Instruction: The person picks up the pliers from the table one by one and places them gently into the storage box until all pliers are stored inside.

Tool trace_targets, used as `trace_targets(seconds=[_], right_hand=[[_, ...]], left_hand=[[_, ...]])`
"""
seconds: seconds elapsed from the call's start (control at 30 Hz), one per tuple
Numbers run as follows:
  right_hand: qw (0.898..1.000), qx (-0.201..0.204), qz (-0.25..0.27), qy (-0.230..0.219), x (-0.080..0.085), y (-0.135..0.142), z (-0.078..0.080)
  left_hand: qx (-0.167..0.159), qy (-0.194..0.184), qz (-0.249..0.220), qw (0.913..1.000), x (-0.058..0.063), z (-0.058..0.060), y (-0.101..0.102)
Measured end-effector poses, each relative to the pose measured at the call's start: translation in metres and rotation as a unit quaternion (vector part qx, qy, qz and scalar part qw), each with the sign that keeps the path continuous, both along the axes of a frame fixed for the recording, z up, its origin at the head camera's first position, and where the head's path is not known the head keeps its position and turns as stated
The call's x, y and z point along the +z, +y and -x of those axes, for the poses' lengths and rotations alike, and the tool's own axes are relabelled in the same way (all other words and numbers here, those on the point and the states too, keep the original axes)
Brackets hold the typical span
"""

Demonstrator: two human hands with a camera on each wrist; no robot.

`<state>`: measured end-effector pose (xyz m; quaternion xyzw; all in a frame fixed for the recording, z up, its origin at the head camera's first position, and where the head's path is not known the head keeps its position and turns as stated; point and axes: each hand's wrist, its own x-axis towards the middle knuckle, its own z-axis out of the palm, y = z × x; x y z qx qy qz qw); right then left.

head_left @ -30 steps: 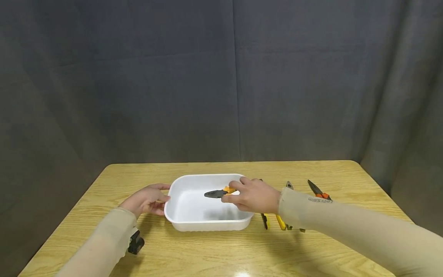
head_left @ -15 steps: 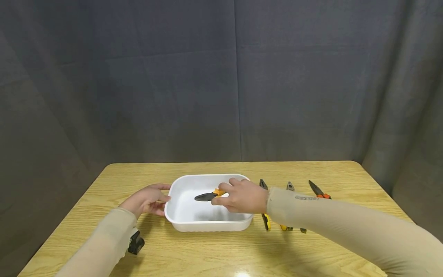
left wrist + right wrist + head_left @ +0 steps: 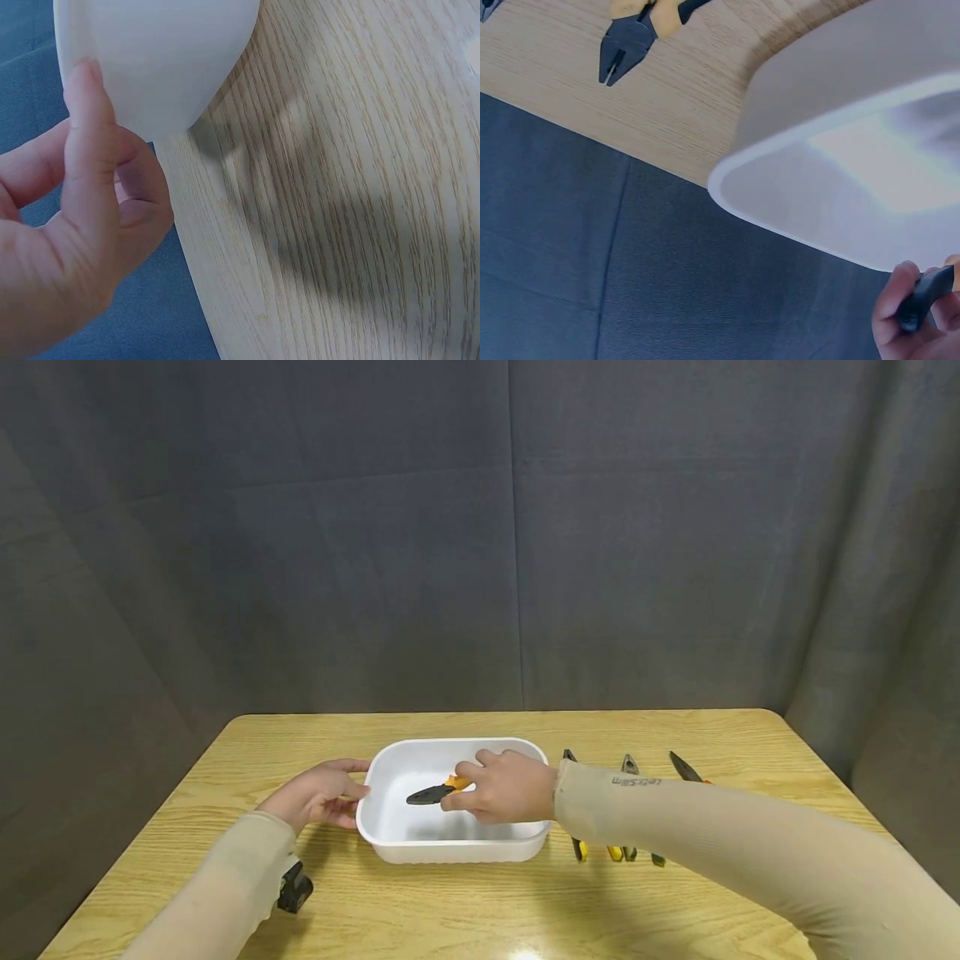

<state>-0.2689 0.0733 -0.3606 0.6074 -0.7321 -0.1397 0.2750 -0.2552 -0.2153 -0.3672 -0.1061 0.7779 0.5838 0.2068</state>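
A white plastic basin (image 3: 457,852) stands on the wooden table. My left hand (image 3: 322,793) holds its left end, thumb at the rim and the other fingers bent below; the left wrist view shows the thumb (image 3: 90,135) against the basin's white wall. Over the basin, my right hand (image 3: 498,787) grips a pair of pliers (image 3: 430,795) with dark jaws and orange-yellow handles. The jaws point left. Fingers cover most of the handles; in the right wrist view a black handle end (image 3: 922,300) shows between the fingers. Whether the pliers touch the basin floor, I cannot tell.
Right of the basin lie several more pliers, partly hidden by the right sleeve: one with black jaws (image 3: 570,755), one with grey jaws (image 3: 630,764) and one with a long dark nose (image 3: 682,767). A grey curtain (image 3: 480,568) hangs behind the table.
My right hand has moved left and slightly down over the basin with the pliers. More of the tools at the right came into sight, then the sleeve covered others. The left hand stays put.
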Motion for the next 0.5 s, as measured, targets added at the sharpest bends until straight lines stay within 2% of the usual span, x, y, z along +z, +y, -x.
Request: trace_targets(seconds=[0.33,0.5], right_hand=[[0.998,-0.001,-0.040,-0.038,-0.002,-0.013,0.002],[0.996,-0.014,-0.074,-0.054,-0.001,-0.020,0.003]], left_hand=[[0.006,-0.002,0.001,1.0000,0.000,0.000,0.002],[0.008,-0.004,-0.003,1.0000,0.000,-0.001,0.003]])
